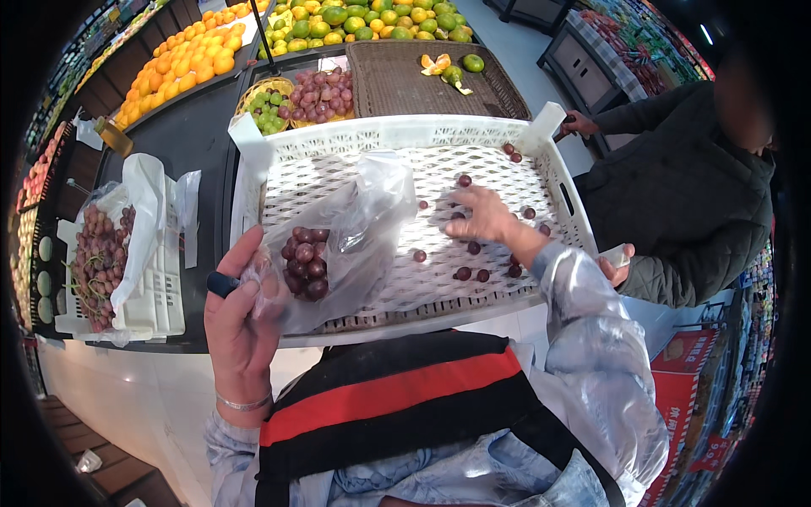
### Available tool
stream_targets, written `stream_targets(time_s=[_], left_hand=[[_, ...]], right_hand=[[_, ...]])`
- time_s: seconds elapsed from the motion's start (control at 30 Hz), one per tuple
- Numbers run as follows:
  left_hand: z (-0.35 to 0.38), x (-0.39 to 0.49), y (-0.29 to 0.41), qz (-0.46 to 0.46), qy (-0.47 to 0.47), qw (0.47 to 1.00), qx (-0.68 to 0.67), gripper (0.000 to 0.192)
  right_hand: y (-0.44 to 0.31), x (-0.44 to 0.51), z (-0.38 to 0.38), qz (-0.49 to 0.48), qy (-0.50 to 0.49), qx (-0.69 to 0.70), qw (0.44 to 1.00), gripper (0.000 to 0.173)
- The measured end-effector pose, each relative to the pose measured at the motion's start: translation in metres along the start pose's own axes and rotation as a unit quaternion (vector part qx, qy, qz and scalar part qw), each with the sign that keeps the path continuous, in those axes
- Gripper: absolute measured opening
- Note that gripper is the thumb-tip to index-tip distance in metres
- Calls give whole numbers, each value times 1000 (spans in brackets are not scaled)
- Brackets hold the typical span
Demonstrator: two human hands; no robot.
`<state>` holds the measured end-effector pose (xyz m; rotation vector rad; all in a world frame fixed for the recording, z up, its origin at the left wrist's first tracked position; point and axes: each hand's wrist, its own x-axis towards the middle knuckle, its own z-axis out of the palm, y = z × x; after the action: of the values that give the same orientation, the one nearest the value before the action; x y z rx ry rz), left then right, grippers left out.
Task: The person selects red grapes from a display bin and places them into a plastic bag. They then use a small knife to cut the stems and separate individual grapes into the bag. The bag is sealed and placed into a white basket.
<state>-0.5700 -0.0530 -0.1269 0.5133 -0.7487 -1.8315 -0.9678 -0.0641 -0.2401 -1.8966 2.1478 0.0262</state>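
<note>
A white plastic crate (386,136) with a lattice bottom stands in front of me. My left hand (244,310) grips the gathered edge of a clear plastic bag (374,253) at the crate's near left corner. Dark red grapes (305,263) sit in the bag. A small dark blue object (222,284) shows at that hand's fingers; I cannot tell what it is. Over the crate's bottom, my right hand (485,215) has its fingers apart, with a loose grape (457,216) beside its fingertips. Several more loose grapes (474,247) lie scattered around it.
At left, a smaller white crate (161,304) bears red grapes (101,266) and plastic wrap. Beyond my crate are a brown wicker tray (405,82) with a peeled citrus fruit (436,64), and grape baskets (268,89). A person in a dark jacket (678,196) stands close at right.
</note>
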Motion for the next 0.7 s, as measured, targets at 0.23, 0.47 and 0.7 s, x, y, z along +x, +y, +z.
stream_targets(time_s=[0.23,0.47,0.7], left_hand=[[9,2,-2,-1,22,999,40,57],[8,-3,3,-18,47,999,13,58],[4,-5,4,-16,-9,999,-29,50]], right_hand=[[-4,-20,34,-74,124,103,984,28],[17,-26,37,-90,128,57,986,30],[-17,-13,-3,-24,177,336,925,28]])
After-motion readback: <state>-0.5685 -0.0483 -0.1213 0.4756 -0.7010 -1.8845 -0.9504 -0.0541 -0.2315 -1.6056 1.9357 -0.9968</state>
